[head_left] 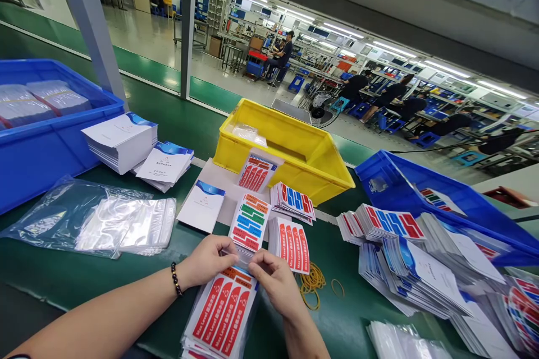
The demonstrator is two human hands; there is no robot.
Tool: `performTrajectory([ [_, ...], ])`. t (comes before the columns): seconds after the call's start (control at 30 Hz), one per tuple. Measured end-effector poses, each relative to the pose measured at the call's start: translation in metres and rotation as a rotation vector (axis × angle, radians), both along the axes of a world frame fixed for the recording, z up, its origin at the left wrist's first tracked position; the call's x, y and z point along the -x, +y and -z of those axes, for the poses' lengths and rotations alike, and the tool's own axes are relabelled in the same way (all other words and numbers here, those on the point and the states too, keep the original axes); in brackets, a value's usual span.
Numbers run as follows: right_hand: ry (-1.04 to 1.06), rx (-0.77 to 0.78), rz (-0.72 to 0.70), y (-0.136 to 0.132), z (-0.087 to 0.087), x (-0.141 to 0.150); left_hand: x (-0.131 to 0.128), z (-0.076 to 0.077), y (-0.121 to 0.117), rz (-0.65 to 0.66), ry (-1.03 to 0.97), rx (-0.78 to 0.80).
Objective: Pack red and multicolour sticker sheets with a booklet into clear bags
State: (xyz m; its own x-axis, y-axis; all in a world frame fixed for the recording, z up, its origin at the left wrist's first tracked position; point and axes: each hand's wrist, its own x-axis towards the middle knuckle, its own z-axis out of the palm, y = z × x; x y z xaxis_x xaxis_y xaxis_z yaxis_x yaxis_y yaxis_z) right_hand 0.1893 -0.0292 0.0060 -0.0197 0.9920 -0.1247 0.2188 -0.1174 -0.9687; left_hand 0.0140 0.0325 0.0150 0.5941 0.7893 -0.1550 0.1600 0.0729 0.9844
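Note:
My left hand [208, 261] and my right hand [275, 277] are close together, thumbs and fingers pinching the top edge of a clear plastic bag [250, 322]. Inside it, or under its film, lies a red label sheet [219, 314] printed with Max Level and Min Level, on top of several more. Just beyond my fingers is a stack of multicoloured label sheets [249, 221]. Red label sheets [290, 244] sit to its right, with red and blue label sheets [293, 202] behind them. A white booklet [202, 206] lies beyond my left hand.
A yellow bin [337, 179] stands ahead, with blue bins at left [46, 157] and right [379, 171]. Booklet stacks [122, 140], clear bags [143, 224] and rubber bands [311, 283] surround the work spot. More booklets [425, 275] crowd the right. Several people sit beyond the bench.

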Motion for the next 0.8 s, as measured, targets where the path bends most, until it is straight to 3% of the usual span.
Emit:
performTrajectory([
  [0.27,-0.234,-0.136,-0.025,0.0,-0.003,0.017,-0.002,0.003,-0.002,0.039,-0.063,0.04],
  [0.4,-0.338,-0.252,-0.053,-0.001,-0.001,0.02,-0.002,0.003,-0.002,0.075,-0.025,-0.027],
  [0.5,-0.385,-0.316,-0.063,0.001,0.002,0.017,0.003,-0.001,0.001,0.059,0.071,-0.294],
  [0.6,-0.511,-0.488,0.026,0.001,0.003,0.014,0.011,-0.005,0.007,-0.086,0.077,-0.596],
  [0.7,-0.696,-0.666,0.107,-0.006,0.002,0.02,0.017,-0.01,0.011,-0.243,0.006,-0.698],
  [0.8,-0.812,-0.688,-0.047,-0.02,0.008,0.035,0.022,-0.019,0.01,-0.284,0.008,-0.782],
])
